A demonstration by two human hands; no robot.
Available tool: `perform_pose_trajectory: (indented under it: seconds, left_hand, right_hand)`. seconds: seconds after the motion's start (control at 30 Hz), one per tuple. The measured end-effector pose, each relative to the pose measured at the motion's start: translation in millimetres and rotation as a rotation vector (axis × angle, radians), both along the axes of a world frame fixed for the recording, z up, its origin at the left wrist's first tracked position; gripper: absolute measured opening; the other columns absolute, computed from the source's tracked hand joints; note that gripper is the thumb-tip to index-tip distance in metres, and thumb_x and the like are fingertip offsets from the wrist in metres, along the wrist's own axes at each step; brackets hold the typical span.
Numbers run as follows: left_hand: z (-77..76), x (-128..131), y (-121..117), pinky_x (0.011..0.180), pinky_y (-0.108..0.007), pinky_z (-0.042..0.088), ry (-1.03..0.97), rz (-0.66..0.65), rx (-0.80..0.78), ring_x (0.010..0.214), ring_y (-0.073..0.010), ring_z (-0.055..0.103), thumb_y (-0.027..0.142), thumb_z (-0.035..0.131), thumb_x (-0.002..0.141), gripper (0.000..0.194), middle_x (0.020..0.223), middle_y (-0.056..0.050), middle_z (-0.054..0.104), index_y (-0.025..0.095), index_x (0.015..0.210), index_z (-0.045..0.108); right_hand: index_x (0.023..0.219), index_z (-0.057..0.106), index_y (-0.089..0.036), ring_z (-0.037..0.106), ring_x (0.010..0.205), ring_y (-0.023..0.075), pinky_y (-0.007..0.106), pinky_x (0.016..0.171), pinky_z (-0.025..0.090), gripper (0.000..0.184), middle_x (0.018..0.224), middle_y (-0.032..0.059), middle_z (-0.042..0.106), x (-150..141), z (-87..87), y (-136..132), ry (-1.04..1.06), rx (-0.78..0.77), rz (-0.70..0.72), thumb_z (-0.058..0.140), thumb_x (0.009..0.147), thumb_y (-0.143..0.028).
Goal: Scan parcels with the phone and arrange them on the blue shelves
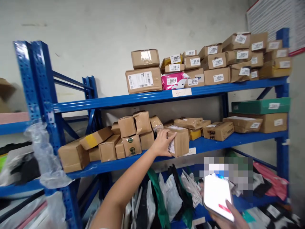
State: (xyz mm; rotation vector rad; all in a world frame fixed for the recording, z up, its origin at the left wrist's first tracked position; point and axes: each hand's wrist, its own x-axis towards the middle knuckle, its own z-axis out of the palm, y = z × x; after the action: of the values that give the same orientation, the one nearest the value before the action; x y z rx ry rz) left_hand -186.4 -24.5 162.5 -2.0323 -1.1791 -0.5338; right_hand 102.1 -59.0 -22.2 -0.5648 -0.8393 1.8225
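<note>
Pink packet [180, 77] up top — flat green box [254, 107], right — red-edged notice [271, 20] on wall [114, 28]

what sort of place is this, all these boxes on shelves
Probably a parcel pickup point or storeroom: blue shelves hold rows of boxes, many bearing labels with numbers such as 3004, and bags crowd in below.

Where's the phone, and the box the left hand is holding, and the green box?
Phone [217, 197], head view: on its lit screen.
Held box [181, 143], head view: on its plain cardboard side.
Green box [258, 106], head view: on its long front side.
</note>
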Motion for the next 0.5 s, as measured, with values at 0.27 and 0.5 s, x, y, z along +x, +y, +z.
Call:
perform_pose_trajectory:
  seconds: [0.27,0.5]
  left_hand:
    - [61.5,12,12,0.097,-0.044,0.04,-0.747,0.09,-0.275,0.115,-0.0342,0.051,0.071,0.057,0.069,0.104,0.126,-0.014,0.047,0.026,0.153,0.015]
    - [-18.8,2,0,0.106,-0.051,0.031,-0.786,0.064,-0.258,0.133,-0.0425,0.031,0.056,0.074,0.062,0.113,0.14,-0.017,0.029,0.027,0.152,0.014]
  right_hand:
    - [0.134,0.051,-0.026,0.072,0.091,0.0263,0.026,0.05,0.056,0.055,0.111,0.008,0.074,-120,91.2,29,0.596,0.303,-0.049,0.065,0.083,-0.038]
    - [0.128,0.057,-0.017,0.071,0.09,0.0206,0.026,0.061,0.06,0.042,0.108,0.0093,0.074,-134,101.6,43,0.652,0.329,-0.096,0.053,0.091,-0.037]
